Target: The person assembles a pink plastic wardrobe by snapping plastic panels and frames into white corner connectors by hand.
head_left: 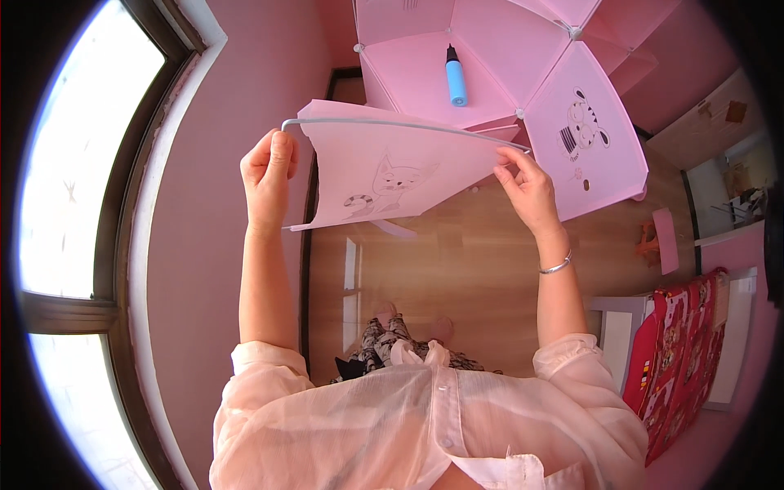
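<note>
I hold up a thin pink panel (343, 167) with a line-drawn cat on it, tilted between my two hands. A grey rod (384, 124) runs along its upper edge. My left hand (269, 167) is closed around the bent left end of the rod, thumb on top. At the opposite corner my right hand (529, 184) pinches the panel's edge near the rod's right tip; its fingertips are partly hidden. Just beyond stands a pink cube storage unit (506, 57) with white connectors. A blue bottle (456, 82) with a black pointed cap lies on it.
A panel with a cartoon animal (584, 131) is at the unit's right. Windows (65, 163) and a pink wall (212, 163) lie left. A small orange stool (648, 245) and a red patterned cloth (682, 351) are right. Wooden floor (425, 269) lies below.
</note>
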Demonstrator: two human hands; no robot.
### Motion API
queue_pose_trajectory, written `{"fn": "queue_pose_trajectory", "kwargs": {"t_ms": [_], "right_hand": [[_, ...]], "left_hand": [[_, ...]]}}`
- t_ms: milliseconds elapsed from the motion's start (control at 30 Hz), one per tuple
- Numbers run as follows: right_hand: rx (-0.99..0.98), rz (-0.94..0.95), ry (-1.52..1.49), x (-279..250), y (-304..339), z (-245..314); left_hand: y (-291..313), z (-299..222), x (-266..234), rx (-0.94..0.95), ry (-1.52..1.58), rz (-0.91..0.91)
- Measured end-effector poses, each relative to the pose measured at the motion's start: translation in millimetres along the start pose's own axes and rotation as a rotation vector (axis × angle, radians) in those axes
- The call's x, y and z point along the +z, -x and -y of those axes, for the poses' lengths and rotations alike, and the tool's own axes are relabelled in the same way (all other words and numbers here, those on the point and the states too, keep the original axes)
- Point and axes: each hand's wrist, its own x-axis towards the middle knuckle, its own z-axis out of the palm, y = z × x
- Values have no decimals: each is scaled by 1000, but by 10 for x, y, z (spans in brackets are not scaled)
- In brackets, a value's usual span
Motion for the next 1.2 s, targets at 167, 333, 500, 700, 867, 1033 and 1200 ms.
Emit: {"fn": "queue_pose_trajectory", "kwargs": {"t_ms": [167,333,500,700,867,1033,1200], "right_hand": [[-160,9,89,90,345,-163],[-25,188,138,138,523,-141],[18,205,211,221,416,-189],[218,229,287,224,-37,-48],[132,400,286,200,-288,-108],[150,636,178,295,-100,32],[162,742,104,414,222,-81]], "left_hand": [[234,66,378,-176,-53,151],[353,140,476,-225,-23,216],[429,109,535,-267,33,338],[515,6,679,-198,155,525],[483,85,586,-194,75,340],[317,196,352,-396,-31,25],[274,683,209,-596,-181,-69]]}}
